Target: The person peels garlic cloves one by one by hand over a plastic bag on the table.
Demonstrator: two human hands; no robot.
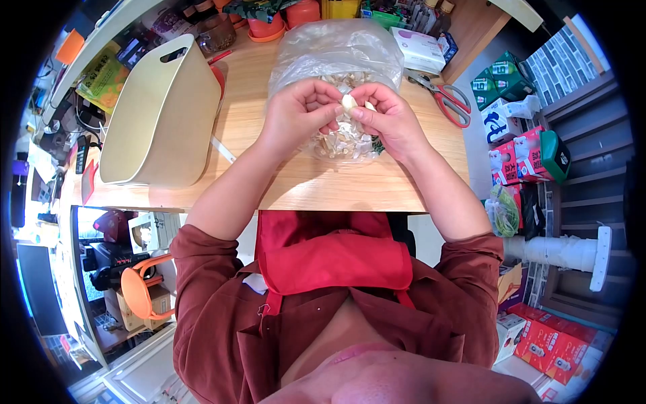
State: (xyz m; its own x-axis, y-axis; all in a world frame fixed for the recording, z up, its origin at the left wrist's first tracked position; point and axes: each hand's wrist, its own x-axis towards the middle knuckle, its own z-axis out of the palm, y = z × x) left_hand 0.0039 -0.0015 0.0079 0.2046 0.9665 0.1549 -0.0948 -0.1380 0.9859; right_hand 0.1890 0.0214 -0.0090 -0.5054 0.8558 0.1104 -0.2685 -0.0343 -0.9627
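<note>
A pale garlic clove (348, 102) is pinched between the fingertips of both hands over the table. My left hand (304, 111) is closed, its thumb and fingers on the clove's left side. From the other side, my right hand (390, 121) is also closed on it, thumb against its lower part. A second pale piece (369, 106), seemingly another clove, shows between the right fingers. Beneath both hands lies a clear plastic bag (336, 47) with a heap of dry garlic skins (336, 143) on it. The hands partly hide the heap.
A tall cream bin (161, 121) stands on the wooden table (316, 190) to the left. Red-handled scissors (449, 104) lie at the right, near a white packet (417, 50). Pots and jars line the back. Boxes (518, 158) are stacked on the floor at right.
</note>
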